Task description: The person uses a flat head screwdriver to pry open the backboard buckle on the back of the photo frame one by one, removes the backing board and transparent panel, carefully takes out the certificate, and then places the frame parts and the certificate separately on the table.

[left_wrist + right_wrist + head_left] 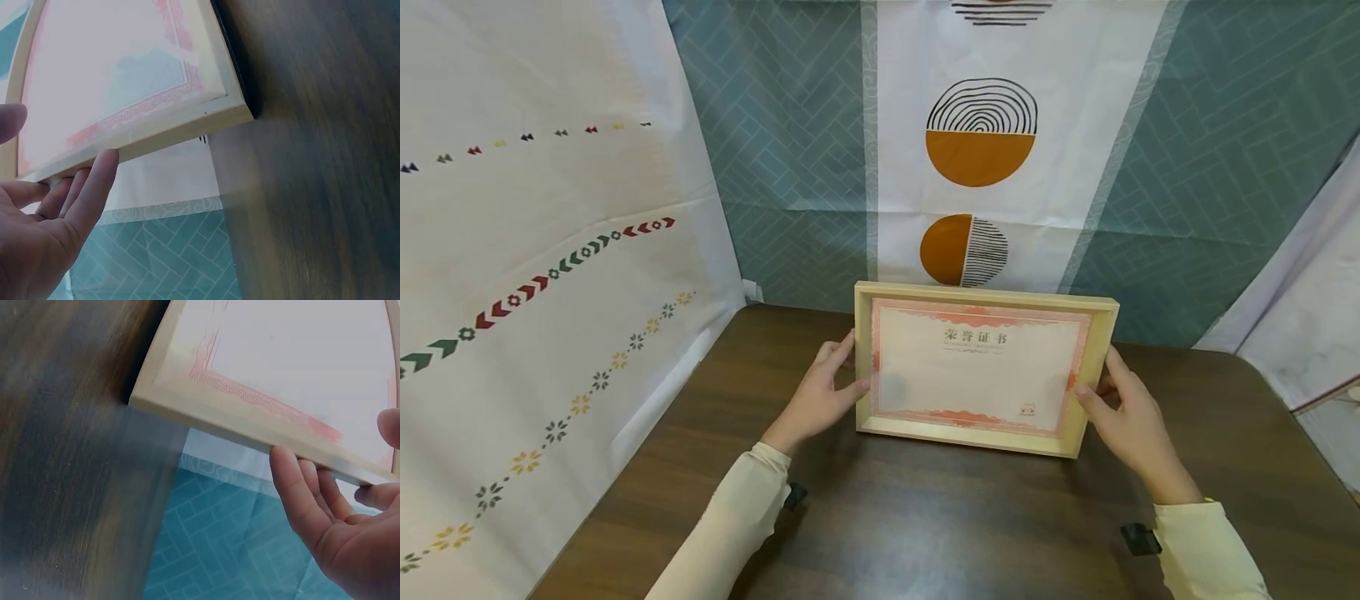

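A light wooden picture frame stands near the back of the table, almost upright, its front towards me. Inside it is a certificate with a pink-red ornamental border and Chinese characters at the top. My left hand grips the left side, thumb at the front edge and fingers along the outer side. On the opposite side my right hand holds it the same way. Both wrist views show the fingertips against the outer side of the wood, and the frame's lower corner close to the table top.
The dark brown wooden table stretches in front of the frame. Behind hangs a teal and white patterned cloth. A white cloth with coloured motifs hangs along the left, and a pale sheet on the right.
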